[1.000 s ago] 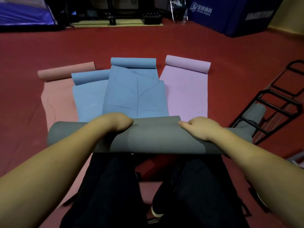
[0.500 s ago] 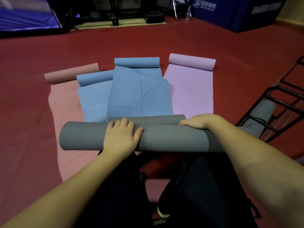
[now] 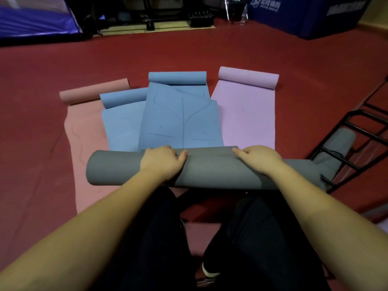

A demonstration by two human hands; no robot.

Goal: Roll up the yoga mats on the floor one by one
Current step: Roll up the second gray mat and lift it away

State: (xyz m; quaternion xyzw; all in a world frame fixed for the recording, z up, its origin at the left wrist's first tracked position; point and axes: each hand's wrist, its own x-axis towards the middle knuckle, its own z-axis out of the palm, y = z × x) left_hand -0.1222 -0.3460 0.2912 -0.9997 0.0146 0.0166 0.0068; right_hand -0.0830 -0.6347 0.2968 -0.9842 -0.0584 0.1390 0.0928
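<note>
A grey yoga mat (image 3: 212, 171) lies rolled across my knees, its ends uneven. My left hand (image 3: 161, 162) rests on top of the roll left of centre, fingers curved over its far edge. My right hand (image 3: 260, 159) lies on the roll right of centre, fingers also curved over the far side. Beyond it several mats are spread on the red floor with their far ends rolled: a pink-brown mat (image 3: 84, 131), a blue mat (image 3: 121, 124), a second blue mat (image 3: 180, 116) with printed lines, and a lilac mat (image 3: 247, 114).
A black metal rack (image 3: 357, 143) stands at the right with another grey roll (image 3: 336, 148) leaning in it. Dark blue padded blocks (image 3: 304, 15) and gym equipment line the far wall. My dark-trousered legs fill the lower centre.
The grey roll has been turned further toward the spread mats. My left hand moved from gripping its front to lying on top. My right hand slid a little inward along the roll.
</note>
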